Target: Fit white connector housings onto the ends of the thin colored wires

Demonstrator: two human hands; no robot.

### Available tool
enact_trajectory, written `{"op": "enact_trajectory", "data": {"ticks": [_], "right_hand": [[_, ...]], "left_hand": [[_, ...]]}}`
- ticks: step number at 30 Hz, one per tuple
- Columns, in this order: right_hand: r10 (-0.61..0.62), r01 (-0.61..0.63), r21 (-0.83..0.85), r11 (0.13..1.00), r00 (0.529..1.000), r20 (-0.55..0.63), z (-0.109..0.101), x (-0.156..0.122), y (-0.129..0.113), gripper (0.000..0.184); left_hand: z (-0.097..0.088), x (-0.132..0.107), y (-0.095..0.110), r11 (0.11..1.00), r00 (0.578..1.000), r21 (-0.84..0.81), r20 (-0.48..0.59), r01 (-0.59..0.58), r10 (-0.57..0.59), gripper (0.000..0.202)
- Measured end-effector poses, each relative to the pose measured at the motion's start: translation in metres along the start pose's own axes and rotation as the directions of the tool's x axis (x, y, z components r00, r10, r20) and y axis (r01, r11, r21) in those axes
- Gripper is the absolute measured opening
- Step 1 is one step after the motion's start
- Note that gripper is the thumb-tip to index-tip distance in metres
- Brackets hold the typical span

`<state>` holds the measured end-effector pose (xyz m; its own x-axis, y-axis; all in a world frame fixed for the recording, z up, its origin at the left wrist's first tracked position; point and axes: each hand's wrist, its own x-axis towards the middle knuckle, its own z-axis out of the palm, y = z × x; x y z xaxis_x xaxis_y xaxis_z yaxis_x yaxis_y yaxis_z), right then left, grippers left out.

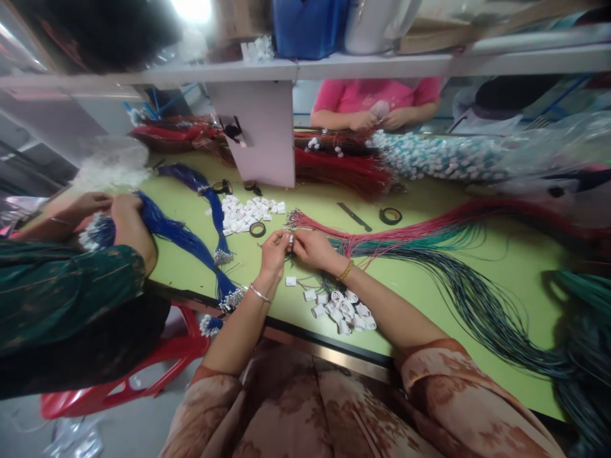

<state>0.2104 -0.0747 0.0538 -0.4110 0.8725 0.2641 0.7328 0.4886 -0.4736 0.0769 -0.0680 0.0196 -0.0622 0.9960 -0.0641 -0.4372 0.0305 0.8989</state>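
My left hand (275, 254) and my right hand (312, 248) meet over the table, fingertips pinched together. Between them shows a small white connector (290, 239), gripped by the left fingers. The right fingers press at its side, and what they pinch is mostly hidden, perhaps a wire end. Just beyond my hands lie the tips of red wires (324, 230), which run off to the right. Green wires (429, 240) and dark wires (458, 286) stretch beside them. A single white connector (291, 280) rests below my hands, near a pile of white connectors (346, 310) with wires attached.
A heap of loose white connectors (248, 213) and black tape rolls (390, 216) lie on the green table (506, 267). Blue wire bundles (176, 238) are at left, beside a co-worker's arm (128, 229). A white divider (262, 133) stands at the back, below a shelf (334, 67).
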Motion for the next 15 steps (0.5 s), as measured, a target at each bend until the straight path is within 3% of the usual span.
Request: {"op": "enact_trajectory", "data": {"ticks": [4,6,11,15], "right_hand": [[-0.010,0.002,0.179,0.984,0.999,0.042,-0.008,0.009,0.019,0.027],[0.039,-0.037,0.216,0.976,0.999,-0.004,-0.014,0.015,0.034,0.033],[0.155,-0.146,-0.102,0.984,0.984,0.091,-0.008,0.022,0.057,0.010],[0.150,-0.128,-0.173,0.977,0.982,0.118,0.001,0.020,0.056,0.014]], "left_hand": [[-0.003,0.001,0.005,0.998,0.999,0.041,-0.025,0.045,-0.044,0.018],[-0.006,0.003,0.012,0.996,0.997,0.063,-0.052,0.056,-0.053,0.014],[-0.013,0.006,0.019,0.985,0.994,0.146,-0.064,0.096,-0.087,0.007],[-0.013,0.006,0.016,0.977,0.994,0.184,-0.048,0.105,-0.098,0.008]]}}
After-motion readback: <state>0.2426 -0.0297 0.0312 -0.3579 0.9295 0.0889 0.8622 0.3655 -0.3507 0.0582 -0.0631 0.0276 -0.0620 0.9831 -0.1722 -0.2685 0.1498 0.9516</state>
